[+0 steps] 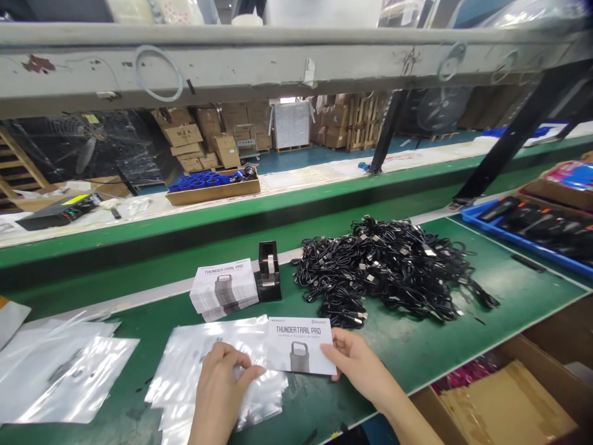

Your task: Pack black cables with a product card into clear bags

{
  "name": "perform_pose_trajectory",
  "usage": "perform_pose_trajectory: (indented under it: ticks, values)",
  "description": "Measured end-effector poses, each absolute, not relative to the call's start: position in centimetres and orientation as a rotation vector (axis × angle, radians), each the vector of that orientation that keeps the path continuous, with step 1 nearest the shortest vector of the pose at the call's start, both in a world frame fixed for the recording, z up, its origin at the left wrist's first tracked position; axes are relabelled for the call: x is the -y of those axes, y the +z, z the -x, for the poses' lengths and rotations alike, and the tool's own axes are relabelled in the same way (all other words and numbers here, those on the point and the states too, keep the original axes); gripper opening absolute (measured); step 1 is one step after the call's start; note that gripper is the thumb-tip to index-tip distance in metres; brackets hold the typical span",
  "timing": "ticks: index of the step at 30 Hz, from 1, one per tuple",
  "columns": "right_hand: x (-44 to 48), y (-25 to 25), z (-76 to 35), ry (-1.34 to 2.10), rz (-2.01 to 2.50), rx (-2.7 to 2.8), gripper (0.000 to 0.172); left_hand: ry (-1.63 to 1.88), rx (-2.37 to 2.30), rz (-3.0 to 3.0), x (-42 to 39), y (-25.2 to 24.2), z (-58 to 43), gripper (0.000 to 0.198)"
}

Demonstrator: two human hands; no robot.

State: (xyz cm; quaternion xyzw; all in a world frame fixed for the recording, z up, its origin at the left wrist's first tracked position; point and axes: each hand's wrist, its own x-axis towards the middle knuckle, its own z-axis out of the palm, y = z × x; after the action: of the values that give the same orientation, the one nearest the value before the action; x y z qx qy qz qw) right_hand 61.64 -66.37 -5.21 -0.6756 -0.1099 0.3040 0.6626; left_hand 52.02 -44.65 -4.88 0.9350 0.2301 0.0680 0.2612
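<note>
My right hand [349, 358] grips the right edge of a white Thunder Trail Pro booklet [301, 346], thumb on its front. Just left of the booklet, my left hand [227, 377] is over a pile of clear plastic bags [178, 358]; its thumb and fingers are curled near each other, and whether they pinch a bag is unclear. Behind the bags stands a stack of the same booklets [225, 287], beside a black tape dispenser [269, 275]. A large heap of black cables [384, 269] lies behind and right of my right hand.
More plastic bags [69, 371] lie at the left. A blue tray [482, 225] of black items is at the far right. An open cardboard box [430, 408] sits below the table's right edge. A shallow box [185, 196] with blue rings rests on the back ledge.
</note>
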Motion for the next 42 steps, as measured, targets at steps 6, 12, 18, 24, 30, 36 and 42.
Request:
perform_pose_trajectory:
  ticks: [6,12,18,24,30,36,42]
  values:
    - [66.1,-4.7,-60.9,0.656,1.467,0.15,0.033,0.124,-0.551,-2.515,44.3,-4.4,-51.5,0.027]
    - [64.5,-5.8,-59.6,0.586,1.445,0.117,0.036,0.219,-0.524,-2.473,45.1,-4.5,-50.9,0.034]
    - [64.6,-6.4,-58.3,0.559,1.563,0.147,0.027,0.243,-0.511,-2.433,45.8,-4.3,-50.4,0.03]
    - [65.2,-5.4,-58.3,0.715,1.67,0.2,0.027,0.318,-0.522,-2.399,46.3,-4.6,-50.3,0.024]
    - [65.4,-4.6,-59.7,0.835,1.661,0.226,0.026,0.274,-0.461,-2.45,46.0,-5.0,-50.3,0.016]
    - [66.2,-4.8,-60.6,0.988,1.657,0.331,0.02,0.337,-0.461,-2.482,46.3,-5.1,-50.3,0.016]
    - [66.3,-4.8,-60.8,1.035,1.589,0.37,0.016,0.347,-0.409,-2.547,46.9,-5.6,-50.4,0.02]
